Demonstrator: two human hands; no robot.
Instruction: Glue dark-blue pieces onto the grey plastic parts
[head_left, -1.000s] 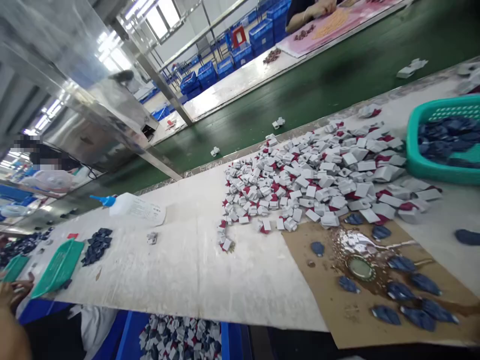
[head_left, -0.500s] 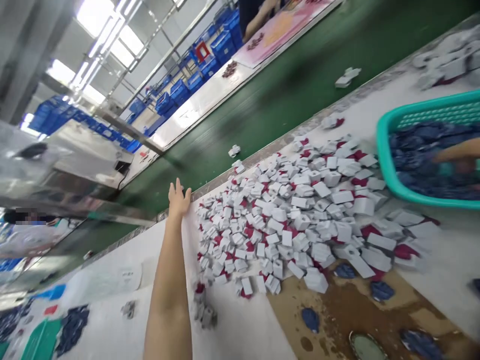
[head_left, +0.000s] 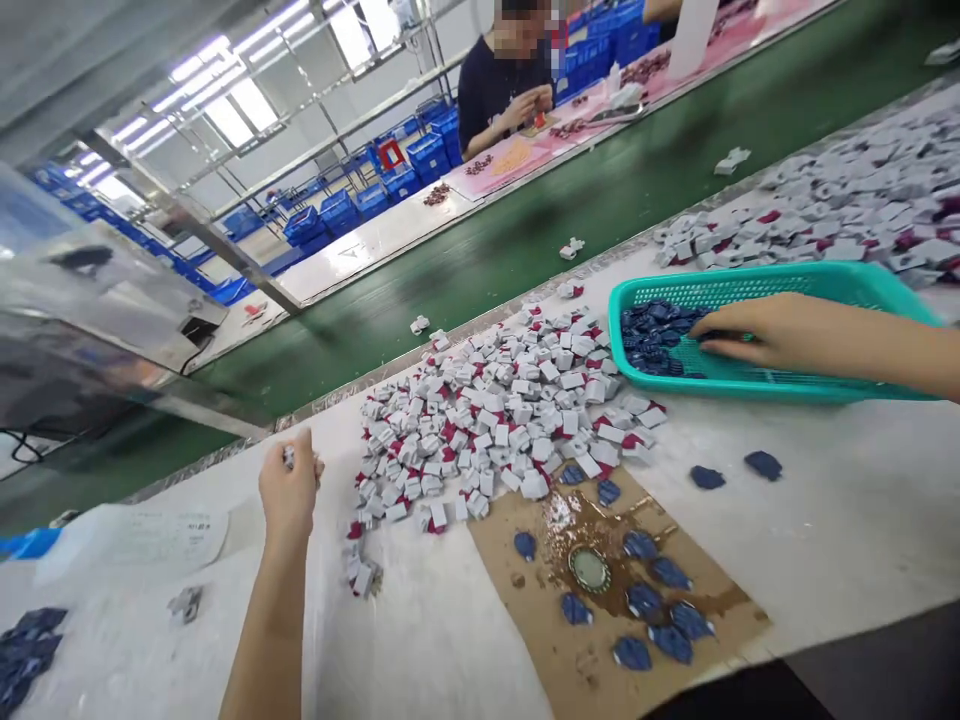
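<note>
Bare desk (head_left: 825, 500) lies open right of the cardboard (head_left: 592, 600); the box heap (head_left: 495, 420) and basket (head_left: 750, 385) wall off the far side.

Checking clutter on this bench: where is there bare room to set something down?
Bare white table lies between the teal basket and the cardboard sheet, with only two blue pieces there. More lies between the left hand and the cardboard. Crowded: the pile of white boxes and the cardboard's middle.
</note>
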